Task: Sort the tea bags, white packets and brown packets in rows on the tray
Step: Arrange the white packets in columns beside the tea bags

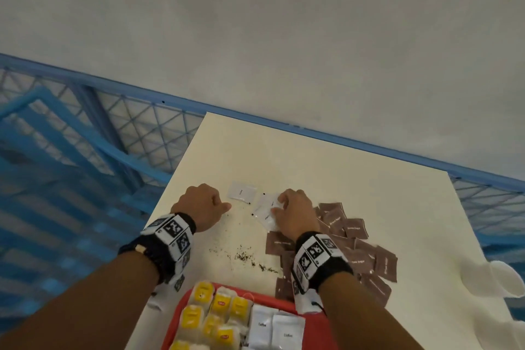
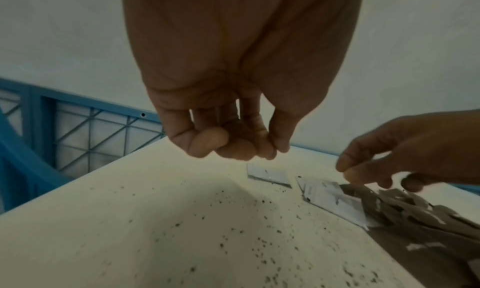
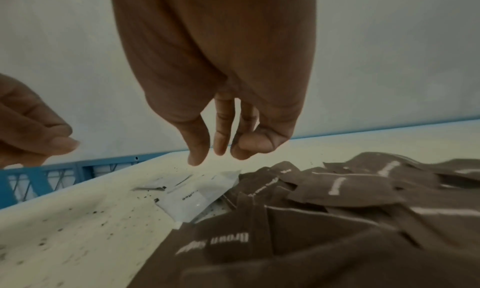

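The right hand is hovering with loose, empty fingers over two overlapping white coffee packets at its 9 o'clock, their long axes running 1 to 7. A third white packet is lying at 2 o'clock from the left hand, whose grip is curling shut, empty. On the red tray, seven tea bags and two white packets are showing; about a dozen brown sugar packets are waiting on the counter.

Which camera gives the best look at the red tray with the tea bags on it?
The head view. It is the only one that shows the red tray at the bottom edge, with yellow tea bags on its left and white packets beside them. Both wrist views point away from it at the table, so neither shows the tray.
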{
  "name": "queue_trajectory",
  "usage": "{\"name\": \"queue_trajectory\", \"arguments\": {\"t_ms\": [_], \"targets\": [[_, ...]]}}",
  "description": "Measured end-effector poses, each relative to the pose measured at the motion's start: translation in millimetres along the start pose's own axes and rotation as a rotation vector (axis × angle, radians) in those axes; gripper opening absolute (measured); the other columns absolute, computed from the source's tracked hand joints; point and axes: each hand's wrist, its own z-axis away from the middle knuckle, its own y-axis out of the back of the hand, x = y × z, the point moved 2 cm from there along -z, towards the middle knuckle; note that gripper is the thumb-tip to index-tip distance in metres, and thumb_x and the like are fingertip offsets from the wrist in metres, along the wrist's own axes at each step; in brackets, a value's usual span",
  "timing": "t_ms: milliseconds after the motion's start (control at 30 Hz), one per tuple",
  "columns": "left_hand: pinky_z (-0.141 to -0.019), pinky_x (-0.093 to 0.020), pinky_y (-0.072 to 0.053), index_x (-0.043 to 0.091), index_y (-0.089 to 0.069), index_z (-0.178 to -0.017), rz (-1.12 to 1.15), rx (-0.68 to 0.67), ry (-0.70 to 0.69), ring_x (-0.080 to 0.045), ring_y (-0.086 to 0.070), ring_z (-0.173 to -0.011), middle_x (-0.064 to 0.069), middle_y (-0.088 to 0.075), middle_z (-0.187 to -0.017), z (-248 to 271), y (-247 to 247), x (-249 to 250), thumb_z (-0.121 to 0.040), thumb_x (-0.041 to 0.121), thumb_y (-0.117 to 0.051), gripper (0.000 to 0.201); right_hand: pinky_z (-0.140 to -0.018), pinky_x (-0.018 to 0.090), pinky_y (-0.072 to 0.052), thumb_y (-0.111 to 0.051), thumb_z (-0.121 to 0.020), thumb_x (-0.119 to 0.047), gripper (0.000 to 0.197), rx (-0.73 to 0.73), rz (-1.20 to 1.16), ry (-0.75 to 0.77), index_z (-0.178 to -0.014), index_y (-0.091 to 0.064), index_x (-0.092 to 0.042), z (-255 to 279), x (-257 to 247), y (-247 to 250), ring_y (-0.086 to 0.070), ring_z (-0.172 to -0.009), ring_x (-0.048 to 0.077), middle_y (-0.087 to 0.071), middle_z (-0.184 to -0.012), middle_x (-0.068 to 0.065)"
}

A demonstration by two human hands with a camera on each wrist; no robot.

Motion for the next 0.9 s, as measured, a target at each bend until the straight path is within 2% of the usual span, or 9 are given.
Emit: {"name": "queue_trajectory", "arguments": {"t_ms": [100,167,233,467,633,733,800,867,900], "targets": [[-0.081,-0.038,-0.054,0.025,-0.057,-0.075,-0.039,0.049,-0.011,-0.024,-0.062,-0.090,-0.001,-0.065,-0.093,-13.9,0.6,8.5,-0.093,0.039,-0.066,0.024,-0.100,0.044,-0.046,-0.070,-0.082,-0.038,0.062,-0.092,0.141,0.037,-0.134,-0.045,-0.015,-16.1,-7.9,-6.5,-0.053,-0.115,0.032,-0.043,-0.129,0.004],[-0.085,-0.039,-0.053,0.024,-0.059,-0.083,-0.040,0.079,-0.053,-0.024,-0.061,-0.096,0.000,-0.064,-0.103,-22.7,1.7,15.4,-0.094,0.032,-0.065,0.015,-0.096,0.043,-0.047,-0.074,-0.080,-0.038,0.069,-0.146,0.208,0.044,-0.136,-0.040,-0.016,-20.7,-10.6,-11.1,-0.053,-0.117,0.031,-0.044,-0.130,0.005],[-0.091,-0.040,-0.049,0.023,-0.059,-0.096,-0.075,0.086,-0.112,-0.024,-0.058,-0.104,-0.001,-0.063,-0.111,-32.5,-1.0,22.2,-0.096,0.028,-0.062,0.005,-0.091,0.041,-0.051,-0.073,-0.082,-0.032,0.060,-0.189,0.220,0.027,-0.131,-0.042,-0.015,-20.9,-10.5,-16.3,-0.056,-0.113,0.030,-0.050,-0.126,0.008],[-0.108,-0.045,-0.032,0.026,-0.042,-0.145,-0.331,-0.024,-0.177,-0.029,-0.042,-0.134,-0.001,-0.043,-0.148,-55.4,-35.7,42.0,-0.098,0.024,-0.052,0.047,-0.086,0.039,-0.056,-0.059,-0.093,-0.028,0.020,-0.128,0.075,0.070,-0.108,-0.060,-0.015,18.3,6.3,-7.5,-0.063,-0.098,0.021,-0.064,-0.107,0.002],[-0.101,-0.047,-0.036,0.017,-0.042,-0.136,-0.479,-0.025,-0.116,-0.032,-0.041,-0.128,-0.007,-0.044,-0.140,-46.9,-47.5,41.2,-0.097,0.031,-0.056,0.044,-0.073,0.039,-0.060,-0.068,-0.090,-0.030,0.013,0.024,-0.247,0.045,-0.100,-0.066,-0.022,80.9,47.5,36.1,-0.069,-0.078,0.012,-0.071,-0.089,-0.006],[-0.106,-0.045,-0.038,0.014,-0.051,-0.132,-0.370,-0.162,-0.030,-0.033,-0.047,-0.130,-0.009,-0.051,-0.140,-35.6,-43.2,36.3,-0.093,0.031,-0.064,0.044,-0.067,0.024,-0.056,-0.070,-0.089,-0.029,0.007,0.150,-0.336,-0.009,-0.094,-0.069,-0.025,115.2,74.6,60.9,-0.067,-0.075,0.002,-0.072,-0.083,-0.010],[-0.096,-0.038,-0.045,0.017,-0.062,-0.105,-0.242,-0.175,-0.029,-0.034,-0.055,-0.120,-0.008,-0.059,-0.125,-24.4,-33.7,38.5,-0.087,0.034,-0.073,0.027,-0.062,0.011,-0.047,-0.071,-0.089,-0.025,0.004,0.204,-0.394,-0.049,-0.092,-0.070,-0.027,133.5,91.0,71.6,-0.065,-0.075,-0.006,-0.072,-0.083,-0.013],[-0.074,-0.031,-0.043,0.020,-0.045,-0.074,-0.126,-0.129,-0.055,-0.032,-0.061,-0.100,-0.006,-0.059,-0.093,-10.2,-22.1,42.6,-0.085,0.030,-0.075,0.034,-0.063,0.012,-0.046,-0.071,-0.089,-0.024,0.006,0.226,-0.458,-0.097,-0.093,-0.072,-0.028,150.8,106.2,75.5,-0.067,-0.076,-0.003,-0.075,-0.086,-0.010],[-0.068,-0.032,-0.042,0.017,-0.040,-0.072,-0.015,-0.116,-0.068,-0.031,-0.065,-0.091,-0.009,-0.059,-0.085,0.7,-16.4,46.4,-0.086,0.023,-0.073,0.037,-0.065,0.015,-0.048,-0.070,-0.090,-0.024,0.006,0.225,-0.495,-0.117,-0.095,-0.072,-0.027,160.1,111.6,75.7,-0.069,-0.078,0.000,-0.075,-0.088,-0.008]]}}
